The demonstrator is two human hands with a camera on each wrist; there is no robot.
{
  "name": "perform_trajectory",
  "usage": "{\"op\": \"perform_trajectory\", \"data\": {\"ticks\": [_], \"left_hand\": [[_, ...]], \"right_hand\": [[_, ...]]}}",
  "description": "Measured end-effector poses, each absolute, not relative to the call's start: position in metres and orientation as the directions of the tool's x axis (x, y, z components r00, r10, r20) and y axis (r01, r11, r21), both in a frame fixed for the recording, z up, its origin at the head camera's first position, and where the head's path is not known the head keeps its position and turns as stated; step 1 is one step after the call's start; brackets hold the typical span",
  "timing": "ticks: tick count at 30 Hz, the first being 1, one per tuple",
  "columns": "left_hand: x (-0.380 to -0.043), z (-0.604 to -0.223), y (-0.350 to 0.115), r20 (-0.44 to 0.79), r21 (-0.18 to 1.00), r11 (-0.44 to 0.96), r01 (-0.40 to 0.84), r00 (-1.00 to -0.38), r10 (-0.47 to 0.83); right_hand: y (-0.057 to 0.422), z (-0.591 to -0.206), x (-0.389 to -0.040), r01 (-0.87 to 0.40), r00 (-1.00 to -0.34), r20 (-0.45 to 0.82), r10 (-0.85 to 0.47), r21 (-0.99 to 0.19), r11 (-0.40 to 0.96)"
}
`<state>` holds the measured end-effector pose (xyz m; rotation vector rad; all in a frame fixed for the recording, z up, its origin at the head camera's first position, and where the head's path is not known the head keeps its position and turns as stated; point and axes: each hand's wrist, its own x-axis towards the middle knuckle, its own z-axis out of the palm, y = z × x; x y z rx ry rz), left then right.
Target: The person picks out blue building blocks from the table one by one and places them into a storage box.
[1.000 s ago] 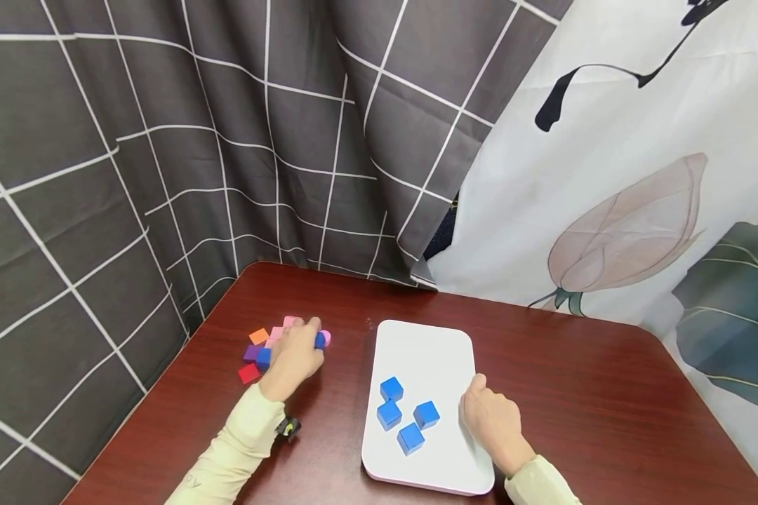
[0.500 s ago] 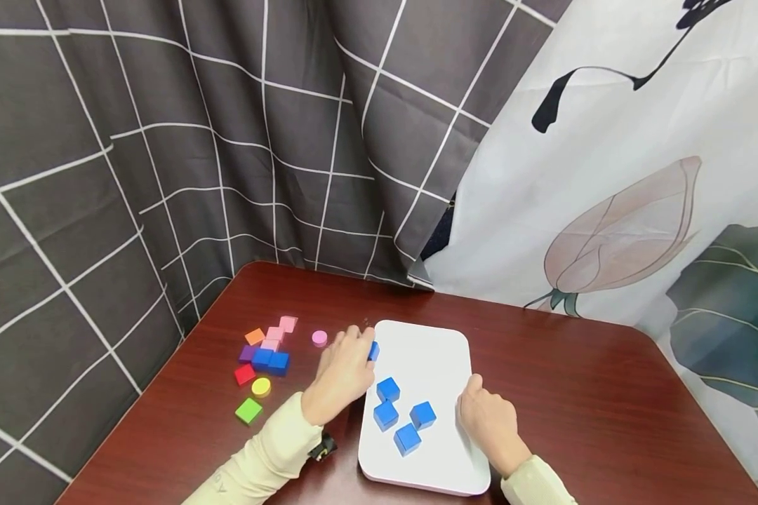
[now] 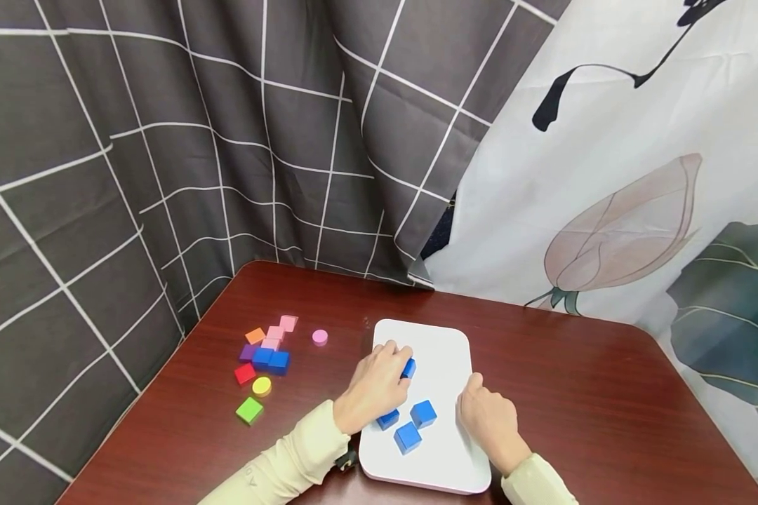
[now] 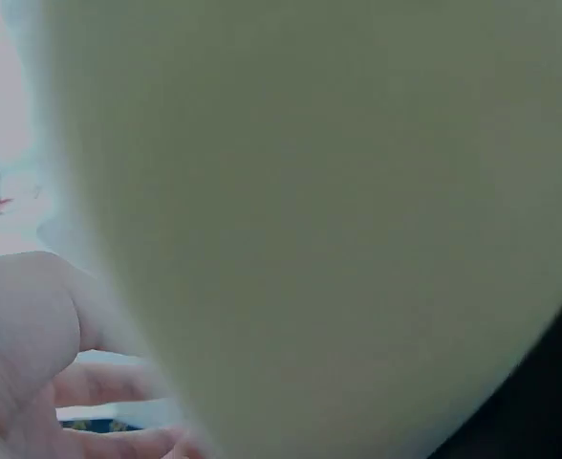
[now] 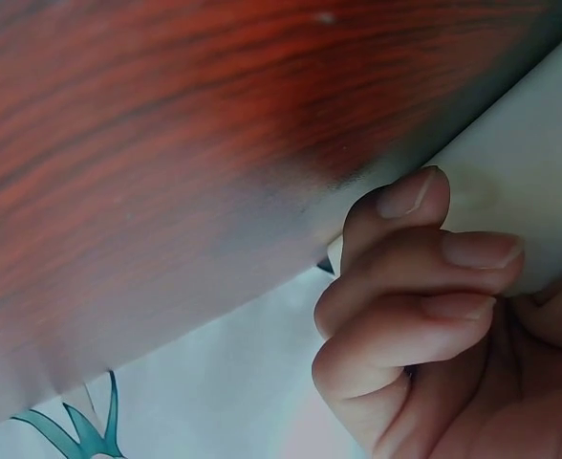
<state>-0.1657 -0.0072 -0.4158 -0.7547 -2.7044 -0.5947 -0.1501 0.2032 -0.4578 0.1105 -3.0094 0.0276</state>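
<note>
My left hand (image 3: pixel 379 382) pinches a blue cube (image 3: pixel 408 368) over the white tray (image 3: pixel 439 351), which has rounded corners. Beneath and beside that hand, blue cubes sit on the tray: one (image 3: pixel 388 419) partly covered by the hand, another (image 3: pixel 424 414) to its right, a third (image 3: pixel 407 438) nearer the front. A sleeve (image 4: pixel 338 210) fills most of the left wrist view, with part of the left hand (image 4: pixel 32 344) at its lower left. At the tray's right edge my right hand (image 3: pixel 493 424) grips the rim, its fingers (image 5: pixel 405 277) curled in the right wrist view.
Left of the tray on the brown table (image 3: pixel 581 400) lie two blue blocks (image 3: pixel 270 360), several pink pieces (image 3: pixel 274 335), a pink disc (image 3: pixel 319 338), orange (image 3: pixel 255 337), purple (image 3: pixel 248 353) and red (image 3: pixel 244 374) blocks, a yellow disc (image 3: pixel 262 386) and a green block (image 3: pixel 249 410). Curtains (image 3: pixel 278 140) hang behind.
My left hand has carried a blue cube rightward from the coloured pieces to above the tray, covering one cube there. My right hand stays at the tray's edge.
</note>
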Motion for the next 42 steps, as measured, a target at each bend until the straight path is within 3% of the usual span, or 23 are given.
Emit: {"op": "perform_trajectory", "data": {"ticks": [10, 24, 42], "left_hand": [[-0.166, -0.429, -0.002, 0.300, 0.255, 0.745, 0.616, -0.783, 0.545], [-0.161, -0.439, 0.000, 0.297, 0.130, 0.787, 0.603, -0.781, 0.549], [-0.154, -0.434, -0.049, 0.312, 0.230, 0.721, 0.654, -0.751, 0.582]], "right_hand": [[0.203, -0.456, -0.150, -0.073, -0.991, 0.117, -0.070, -0.019, 0.997], [0.203, -0.456, -0.148, -0.091, -0.984, 0.157, -0.087, -0.021, 0.996], [0.203, -0.455, -0.148, -0.099, -0.985, 0.148, -0.093, -0.030, 0.995]]}}
